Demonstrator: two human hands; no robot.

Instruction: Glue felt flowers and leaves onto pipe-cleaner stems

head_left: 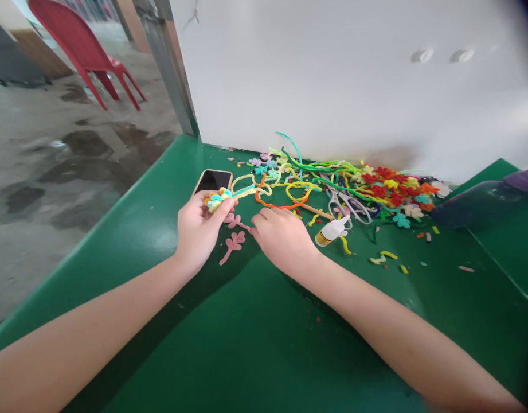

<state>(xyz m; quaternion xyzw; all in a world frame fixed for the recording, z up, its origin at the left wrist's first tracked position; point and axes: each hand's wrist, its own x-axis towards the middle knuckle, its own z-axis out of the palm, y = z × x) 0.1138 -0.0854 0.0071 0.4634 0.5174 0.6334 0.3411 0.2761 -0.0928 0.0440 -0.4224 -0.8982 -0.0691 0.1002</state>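
Near the right hand (286,236) sits a white bottle (329,233), contents hidden.

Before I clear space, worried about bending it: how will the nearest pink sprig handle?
The pink sprig should be light, being slim and smaller than the left hand. It probably bends but keeps its shape, given its rounded lobes. Lying flat, it would likely slide rather than roll.

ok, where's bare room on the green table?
Mostly bare: green tabletop between the forearms, nearer than the pink pieces; also left of the phone, toward the table edge. Crowded: between white panel and right forearm: stems, flowers, scissors, white bottle.
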